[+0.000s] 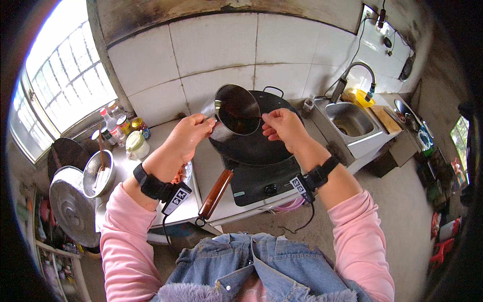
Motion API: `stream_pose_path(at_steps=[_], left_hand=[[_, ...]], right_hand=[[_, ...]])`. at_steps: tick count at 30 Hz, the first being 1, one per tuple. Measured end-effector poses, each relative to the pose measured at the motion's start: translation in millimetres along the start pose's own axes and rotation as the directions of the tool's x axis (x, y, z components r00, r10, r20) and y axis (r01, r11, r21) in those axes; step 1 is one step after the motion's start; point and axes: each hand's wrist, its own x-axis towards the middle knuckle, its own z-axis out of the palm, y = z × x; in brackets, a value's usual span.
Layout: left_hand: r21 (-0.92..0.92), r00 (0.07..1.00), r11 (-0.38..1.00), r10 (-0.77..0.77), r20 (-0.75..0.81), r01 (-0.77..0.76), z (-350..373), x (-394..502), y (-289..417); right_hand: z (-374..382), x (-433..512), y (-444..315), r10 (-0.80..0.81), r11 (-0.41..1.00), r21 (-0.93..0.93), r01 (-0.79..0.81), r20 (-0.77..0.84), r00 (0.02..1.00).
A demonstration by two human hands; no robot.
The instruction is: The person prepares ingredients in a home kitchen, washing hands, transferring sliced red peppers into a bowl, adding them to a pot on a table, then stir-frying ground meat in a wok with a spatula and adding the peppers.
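Note:
A cylindrical stainless steel pot is held up tilted, its mouth towards me, with dark contents inside. My left hand grips its left side near the rim. At the opposite edge, the fingertips of my right hand are pinched at the rim; the exact part they hold is partly hidden. Beneath the pot lies a black wok with a brown wooden handle pointing towards me and a small loop handle at the far side. The wok rests on a black cooktop with a round knob.
Left of the cooktop stand a lidded jar, several bottles and cans, and a metal colander. Partly behind my left wrist is a plate of orange-red food. A sink with a flexible faucet and a yellow bowl is at right.

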Motion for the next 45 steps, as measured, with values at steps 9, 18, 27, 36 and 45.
stream_pose_path(at_steps=[9,18,27,36,45], left_hand=[[0.779,0.96,0.62,0.263,-0.095,-0.093,6.1,47.3,-10.1],[0.837,0.754,0.302,0.63,0.184,-0.457,27.0,56.4,-25.4],[0.867,0.689,0.073,0.641,0.338,-0.494,34.5,52.1,-16.2],[0.9,0.705,0.036,0.635,0.316,-0.435,33.5,49.6,-14.6],[0.896,0.724,0.154,0.653,0.223,-0.416,28.9,49.2,-14.5]], right_hand=[[-10.7,25.0,-6.8,-0.089,0.994,-0.063,0.086,-0.042,0.995],[-23.0,3.8,11.0,-0.665,0.416,-0.732,0.54,0.16,0.729],[-38.3,-12.6,18.9,-0.688,0.202,-0.785,0.585,0.312,0.656],[-50.4,-24.5,20.9,-0.679,0.044,-0.805,0.591,0.41,0.609],[-53.5,-32.9,23.1,-0.598,0.043,-0.809,0.586,0.449,0.664]])
